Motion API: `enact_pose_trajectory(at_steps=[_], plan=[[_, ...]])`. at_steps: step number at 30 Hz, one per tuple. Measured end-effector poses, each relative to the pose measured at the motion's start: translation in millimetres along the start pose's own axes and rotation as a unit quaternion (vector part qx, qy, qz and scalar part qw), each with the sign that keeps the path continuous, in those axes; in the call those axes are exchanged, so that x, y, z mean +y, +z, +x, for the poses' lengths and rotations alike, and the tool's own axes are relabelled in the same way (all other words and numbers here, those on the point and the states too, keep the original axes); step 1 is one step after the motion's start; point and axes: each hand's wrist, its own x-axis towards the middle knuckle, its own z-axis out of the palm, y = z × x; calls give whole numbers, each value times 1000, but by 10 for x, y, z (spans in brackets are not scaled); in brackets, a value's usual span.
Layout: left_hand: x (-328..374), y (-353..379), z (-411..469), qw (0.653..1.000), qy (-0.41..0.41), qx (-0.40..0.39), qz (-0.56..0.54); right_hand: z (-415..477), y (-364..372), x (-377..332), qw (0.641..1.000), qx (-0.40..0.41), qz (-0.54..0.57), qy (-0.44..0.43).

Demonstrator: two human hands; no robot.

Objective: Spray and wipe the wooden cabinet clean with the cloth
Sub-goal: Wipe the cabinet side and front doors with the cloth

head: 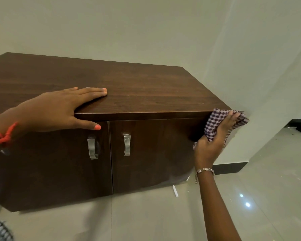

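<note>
A low dark wooden cabinet (137,87) with two doors and metal handles (126,144) stands against a pale wall. My left hand (59,108) lies flat on the front edge of the cabinet top, fingers straight, thumb hanging over the edge. My right hand (214,141) presses a purple-and-white checked cloth (215,122) against the cabinet's upper right front corner. The fingers lie over the cloth, which bunches under them. No spray bottle is in view.
A wall corner (250,101) juts out right beside the cabinet's right end, with a dark skirting (229,168) at its foot. Glossy grey floor tiles (163,214) lie in front. A small white scrap (175,190) lies on the floor near the cabinet's base.
</note>
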Motion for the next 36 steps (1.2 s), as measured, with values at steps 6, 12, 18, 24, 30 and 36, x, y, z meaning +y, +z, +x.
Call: enact_pose_trajectory(at_steps=[6,12,18,24,30,36], plan=[[-2,0,-1,1000,1,-1,-1,-392,-3,125,991,-90,-52,-83],[20,-14,-26,1000,0,-3,5,-557,-10,248,989,-73,2,125],[-5,1,-7,1000,6,12,-8,-605,204,69,997,-29,-52,59],[4,-15,-16,1000,1,4,-2,-1290,283,392,987,-132,-90,-34],[32,-26,-17,1000,-5,4,2,-1054,379,637,943,-26,62,327],[8,-6,-5,1000,-7,5,7,-1244,463,372,961,2,51,270]])
